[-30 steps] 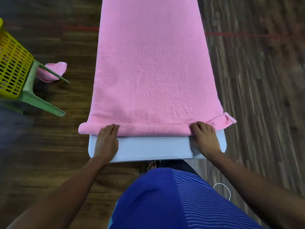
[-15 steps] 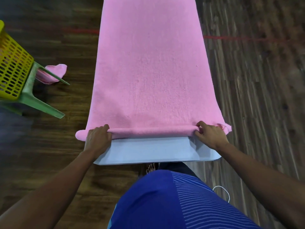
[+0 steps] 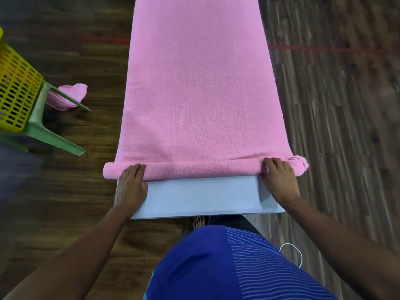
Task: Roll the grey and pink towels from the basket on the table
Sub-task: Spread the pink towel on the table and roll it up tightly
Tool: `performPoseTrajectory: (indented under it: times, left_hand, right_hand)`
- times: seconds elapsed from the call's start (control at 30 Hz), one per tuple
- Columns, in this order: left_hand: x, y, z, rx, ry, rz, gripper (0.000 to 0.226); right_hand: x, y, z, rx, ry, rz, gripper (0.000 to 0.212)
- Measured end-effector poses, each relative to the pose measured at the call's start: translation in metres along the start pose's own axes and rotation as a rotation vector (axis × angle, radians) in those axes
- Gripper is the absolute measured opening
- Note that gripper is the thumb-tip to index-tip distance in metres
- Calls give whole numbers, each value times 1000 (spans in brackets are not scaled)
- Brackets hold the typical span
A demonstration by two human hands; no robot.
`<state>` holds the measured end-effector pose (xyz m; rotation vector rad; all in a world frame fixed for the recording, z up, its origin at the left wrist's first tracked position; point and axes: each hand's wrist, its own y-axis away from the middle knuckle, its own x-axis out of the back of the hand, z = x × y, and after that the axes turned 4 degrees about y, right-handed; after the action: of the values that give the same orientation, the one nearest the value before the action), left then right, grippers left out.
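Pink towel (image 3: 199,94) lies lengthwise on grey table (image 3: 201,198), its 6 o'clock edge turned into a thin roll. Left hand (image 3: 131,187) and right hand (image 3: 279,180) each curl fingers over a roll end. Judgement: advance both ends evenly and tightly; the 3 o'clock end bunches loosely. At 9 o'clock, well apart: yellow basket (image 3: 17,94), green stool (image 3: 43,135), second pink cloth (image 3: 71,94).
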<state>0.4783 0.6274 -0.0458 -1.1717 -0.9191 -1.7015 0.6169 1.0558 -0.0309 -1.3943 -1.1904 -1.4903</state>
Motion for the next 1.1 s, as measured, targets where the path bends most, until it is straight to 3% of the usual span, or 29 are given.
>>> performPoseTrajectory:
  times: [0.27,0.33,0.43,0.5,0.63,0.8,0.87,1.03,1.1]
  left_hand:
    - [24,-25,2,-38,-46,29,11]
    - [27,-31,3,2,-81,-15,17]
    - [25,-36,3,78,-73,-37,18]
    - [22,-35,4,101,-63,60,12]
    - [15,-28,16,4,-11,192,29]
    - [-7,-17,22,-41,31,22,56]
    - [-6,-19,20,-27,26,6,50]
    - [8,-28,20,-25,14,9,24]
    - [15,-27,22,-41,-39,-2,13]
  right_hand:
    - [17,-16,6,-80,27,-108,13]
    - [19,-22,6,-117,50,-181,18]
    - [16,-27,4,-146,48,-67,13]
    - [15,-28,3,-141,-8,40,16]
    - [17,-23,-15,-114,-290,93,15]
    - [-2,-7,-30,96,-124,30,40]
    - [-6,-10,-27,85,-96,-13,43]
    - [6,-18,-24,76,-53,-11,26]
    - [12,-19,-26,61,-4,-104,36]
